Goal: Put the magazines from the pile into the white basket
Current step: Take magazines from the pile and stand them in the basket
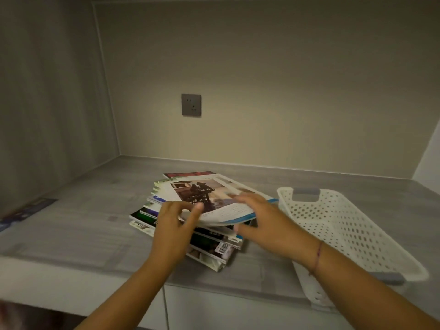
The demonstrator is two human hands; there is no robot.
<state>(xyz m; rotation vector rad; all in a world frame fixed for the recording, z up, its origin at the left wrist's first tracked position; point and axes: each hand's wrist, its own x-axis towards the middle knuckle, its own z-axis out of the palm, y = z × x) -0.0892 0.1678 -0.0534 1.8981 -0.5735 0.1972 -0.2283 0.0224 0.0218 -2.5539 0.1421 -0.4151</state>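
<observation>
Top magazine held up at its near edge, basket off to the right

The left hand (175, 219) and the right hand (256, 214) have their fingers (197, 207) clamped on the near edge of the bendy top magazine with a dark picture (209, 198), lifting it off the messy pile of magazines (190, 236) on the grey surface (78, 225). The white plastic basket with holes (345, 225) is empty and sits just right of the right hand, its long side running away from the person.

Magazine pile (190, 225) beside (empty) white basket (345, 225)
</observation>
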